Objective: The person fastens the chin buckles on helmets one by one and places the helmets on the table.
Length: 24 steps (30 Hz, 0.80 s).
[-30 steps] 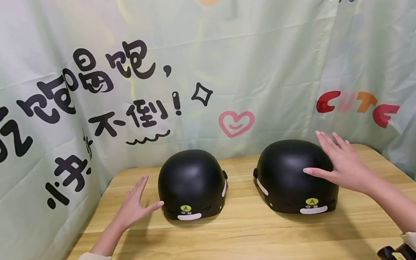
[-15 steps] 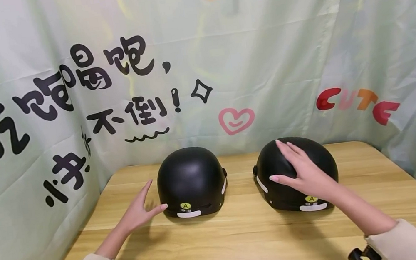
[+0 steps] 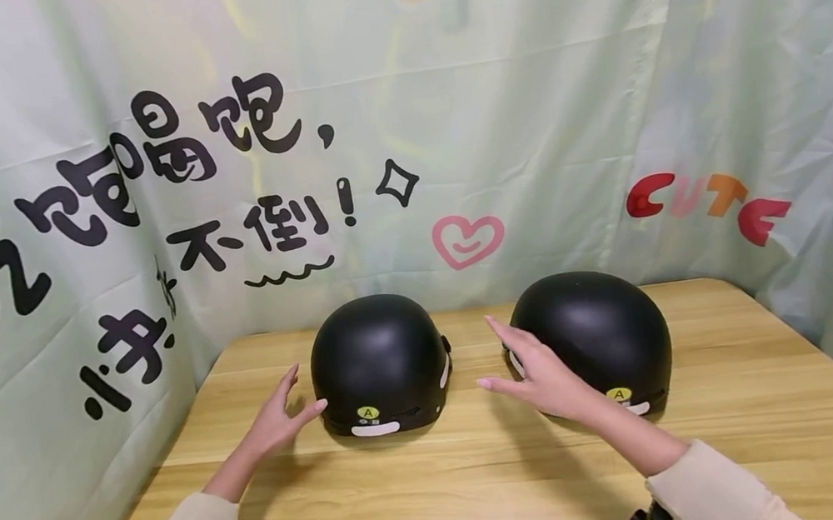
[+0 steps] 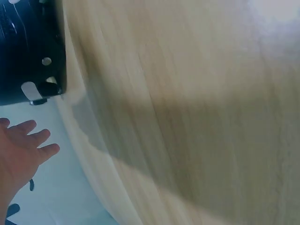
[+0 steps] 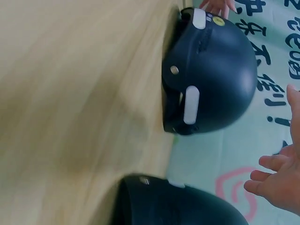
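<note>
Two matte black helmets stand side by side on a wooden table, each with a yellow "A" sticker and a white strip low on the side facing me. By the outer side of the left helmet is my left hand, fingers extended, thumb tip at the shell's edge; whether it touches cannot be told. My right hand, fingers straight and thumb apart, hovers before the inner side of the right helmet and covers part of it. It holds nothing. In the right wrist view, both helmets and the right hand appear.
The wooden table has rounded far corners. Behind and beside it hangs a pale printed curtain with black characters, a pink heart and the coloured word "CUTE". Small black devices sit at both wrists.
My right hand has swept left, from the right helmet's outer side across its front to the space near its inner side. The left hand has barely moved, and both helmets stay put.
</note>
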{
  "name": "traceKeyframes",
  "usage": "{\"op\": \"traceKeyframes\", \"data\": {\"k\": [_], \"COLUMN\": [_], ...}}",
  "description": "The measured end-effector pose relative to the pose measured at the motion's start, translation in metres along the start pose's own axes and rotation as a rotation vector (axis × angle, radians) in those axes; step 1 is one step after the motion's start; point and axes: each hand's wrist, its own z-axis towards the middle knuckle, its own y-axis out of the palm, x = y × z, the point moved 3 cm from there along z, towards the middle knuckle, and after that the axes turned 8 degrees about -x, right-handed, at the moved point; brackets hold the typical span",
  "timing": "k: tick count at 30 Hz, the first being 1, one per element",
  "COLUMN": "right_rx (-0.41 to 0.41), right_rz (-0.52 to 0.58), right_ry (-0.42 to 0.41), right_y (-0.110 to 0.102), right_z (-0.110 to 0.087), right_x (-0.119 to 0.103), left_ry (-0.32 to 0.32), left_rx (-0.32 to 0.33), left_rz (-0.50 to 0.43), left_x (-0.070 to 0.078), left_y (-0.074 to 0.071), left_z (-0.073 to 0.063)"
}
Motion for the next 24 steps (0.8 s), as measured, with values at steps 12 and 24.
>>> {"op": "traceKeyframes", "data": {"k": [12, 24], "right_rx": [0.071, -0.004], "right_rz": [0.250, 0.345], "right_ry": [0.097, 0.198], "right_y": [0.049, 0.090], "right_z": [0.027, 0.039], "right_x": [0.017, 0.022], "left_ry": [-0.026, -0.032], "left_rx": [-0.052, -0.052], "left_rz": [-0.044, -0.087], "left_x": [-0.008, -0.009], "left_y": [0.005, 0.016], "left_z": [0.010, 0.016]}}
